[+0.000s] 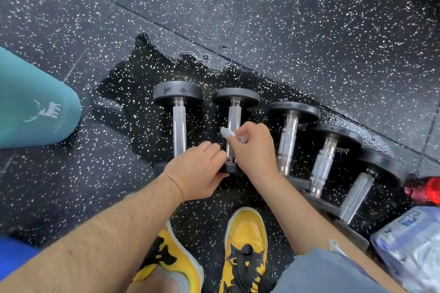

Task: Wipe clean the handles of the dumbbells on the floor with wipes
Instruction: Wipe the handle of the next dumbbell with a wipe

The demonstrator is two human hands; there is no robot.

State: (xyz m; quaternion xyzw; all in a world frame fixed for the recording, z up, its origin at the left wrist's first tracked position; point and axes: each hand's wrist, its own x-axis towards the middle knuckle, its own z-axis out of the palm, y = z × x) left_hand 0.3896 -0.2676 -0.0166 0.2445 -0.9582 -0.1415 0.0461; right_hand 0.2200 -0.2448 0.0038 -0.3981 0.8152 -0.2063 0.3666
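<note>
Several black dumbbells with knurled chrome handles lie side by side on the wet speckled floor. My right hand pinches a white wipe against the handle of the second dumbbell from the left. My left hand grips the near black head of that same dumbbell. The leftmost dumbbell lies just left of my hands. Three more dumbbells lie to the right, untouched.
A teal rolled mat lies at the left. A pack of wipes and a red object sit at the right edge. My yellow and black shoes stand just below the dumbbells. A dark wet patch spreads around the weights.
</note>
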